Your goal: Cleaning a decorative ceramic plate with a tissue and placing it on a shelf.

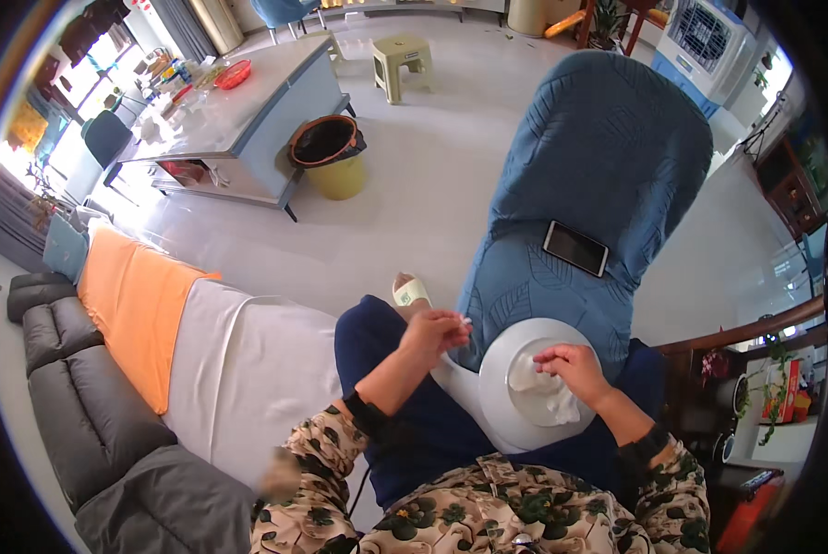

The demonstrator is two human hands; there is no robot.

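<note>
My left hand (pixel 434 337) is raised over my left knee, beside the white bowl. A small white piece (pixel 466 321) is pinched between its thumb and fingertips. Within the round white bowl (pixel 495 377), between my thighs at the chair's front edge, lie soft, crumpled white pieces (pixel 565 405); their material is unclear. My right hand (pixel 574 370) hovers over the bowl with fingers curled and fingertips close together. Whether those fingertips grip any of the white material cannot be made out.
A smartphone (pixel 576 248) lies on the blue covered chair (pixel 594 152) in front of me. To the left stand a lined bin (pixel 335 176), a table (pixel 261 111) and a sofa (pixel 109 395). A plastic stool (pixel 401 59) is farther off. Wooden furniture (pixel 691 388) stands on the right.
</note>
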